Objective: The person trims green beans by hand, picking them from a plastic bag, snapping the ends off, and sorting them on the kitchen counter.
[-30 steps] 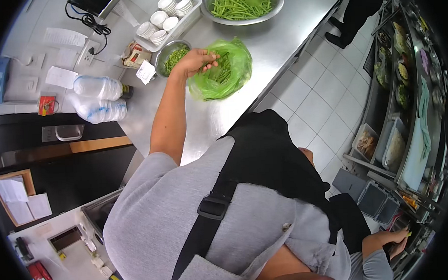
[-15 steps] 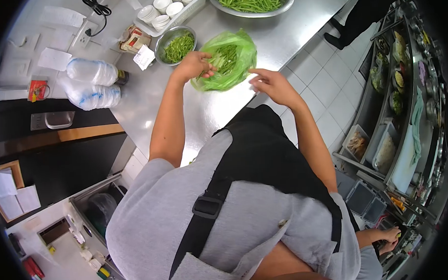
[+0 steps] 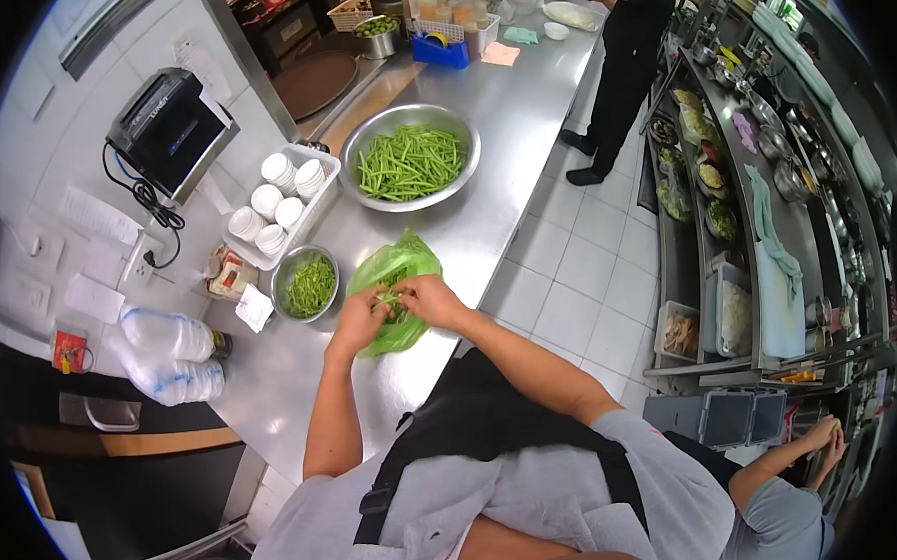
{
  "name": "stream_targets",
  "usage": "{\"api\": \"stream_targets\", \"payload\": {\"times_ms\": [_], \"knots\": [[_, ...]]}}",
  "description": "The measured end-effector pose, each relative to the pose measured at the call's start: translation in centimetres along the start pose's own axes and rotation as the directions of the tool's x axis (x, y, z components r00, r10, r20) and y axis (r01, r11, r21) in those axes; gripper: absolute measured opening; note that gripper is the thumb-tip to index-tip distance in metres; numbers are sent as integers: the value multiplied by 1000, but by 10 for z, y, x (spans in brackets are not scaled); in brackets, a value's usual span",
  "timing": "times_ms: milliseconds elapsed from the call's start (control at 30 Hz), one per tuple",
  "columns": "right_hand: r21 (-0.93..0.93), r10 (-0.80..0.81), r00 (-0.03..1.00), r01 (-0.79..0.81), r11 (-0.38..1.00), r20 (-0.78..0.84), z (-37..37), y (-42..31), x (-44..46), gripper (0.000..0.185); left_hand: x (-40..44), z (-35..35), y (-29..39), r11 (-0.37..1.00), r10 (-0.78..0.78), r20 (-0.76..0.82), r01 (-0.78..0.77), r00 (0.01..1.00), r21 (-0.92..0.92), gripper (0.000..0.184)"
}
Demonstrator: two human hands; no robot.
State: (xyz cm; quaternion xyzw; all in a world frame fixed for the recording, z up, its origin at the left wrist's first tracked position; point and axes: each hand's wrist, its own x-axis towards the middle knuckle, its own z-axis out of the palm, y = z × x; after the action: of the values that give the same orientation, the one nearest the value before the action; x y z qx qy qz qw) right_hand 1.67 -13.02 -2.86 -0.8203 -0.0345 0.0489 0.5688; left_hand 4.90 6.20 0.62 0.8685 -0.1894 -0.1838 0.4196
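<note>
Both hands meet over a light green plastic bag [image 3: 407, 250] that lies open on the steel table, with cut green bits inside. My left hand [image 3: 360, 322] is closed, its fingertips pinched over the bag's opening. From the other side my right hand [image 3: 432, 299] is curled, fingertips close to those of the left. Slim green bean pieces show between the fingers; exactly how each is gripped is hard to see. Left of the bag stands a small metal bowl [image 3: 280, 293] of thin green pieces. Beyond it is a large metal bowl [image 3: 470, 164] heaped with long green beans.
A white basket [image 3: 326, 181] of small white cups sits by the wall, near wrapped stacks [image 3: 177, 357] and a note [image 3: 254, 306]. A blue holder [image 3: 441, 53] stands farther back. One co-worker [image 3: 639, 61] stands beyond the table; another [image 3: 779, 511] is at lower right, near shelving.
The view has tilted up, showing more of the far table. My hands, apart before, have come together over the bag, and my right hand has moved in from the table's edge.
</note>
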Motion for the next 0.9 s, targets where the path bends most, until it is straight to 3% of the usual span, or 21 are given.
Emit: {"api": "stream_targets", "payload": {"times_ms": [33, 67, 167, 200, 300, 333, 433, 567, 667, 767, 900], "knots": [[27, -10, 999, 11, 1000, -30, -2, 1, 2, 23, 4, -2, 9, 999, -1, -40, 3, 999, 42, 40], [54, -23, 998, 26, 998, -58, -2, 2, 1, 25, 9, -1, 4, 988, 89, -45, -82, 995, 129, 61], [37, -66, 997, 67, 997, -26, -8, 4, 4, 23, 12, -2, 11, 966, 92, -10, -87, 996, 244, 62], [24, -68, 998, 68, 997, -4, -9, 7, 4, 22, 15, 1, 1, 980, 96, -3, -94, 995, 175, 57], [-44, -39, 999, 40, 998, 19, -10, 7, 5, 20, 11, -2, 2, 947, 144, -79, -115, 986, 300, 41], [-72, -22, 1000, 23, 997, 18, -9, 5, 6, 20, 10, -3, 5, 952, 76, -89, -45, 993, 302, 26], [-46, -93, 996, 93, 995, -1, 0, 11, 8, 22, 5, -7, 14, 924, -48, -62, 68, 997, 376, 22], [-130, -214, 974, 203, 970, -72, 4, 24, 14, 23, -1, -8, 20, 994, -22, -44, 26, 999, 103, 17], [-53, -67, 997, 69, 996, 28, 0, 15, 14, 22, -5, -7, 29, 995, 19, -74, -12, 997, 100, 15], [-113, -168, 986, 170, 979, 22, -2, 17, 14, 21, 1, 0, 3, 992, 52, -114, -38, 992, 123, 17], [-102, -177, 983, 182, 978, 55, -7, 22, 15, 21, 1, -3, 4, 975, 51, -43, -41, 998, 219, 16]]}}
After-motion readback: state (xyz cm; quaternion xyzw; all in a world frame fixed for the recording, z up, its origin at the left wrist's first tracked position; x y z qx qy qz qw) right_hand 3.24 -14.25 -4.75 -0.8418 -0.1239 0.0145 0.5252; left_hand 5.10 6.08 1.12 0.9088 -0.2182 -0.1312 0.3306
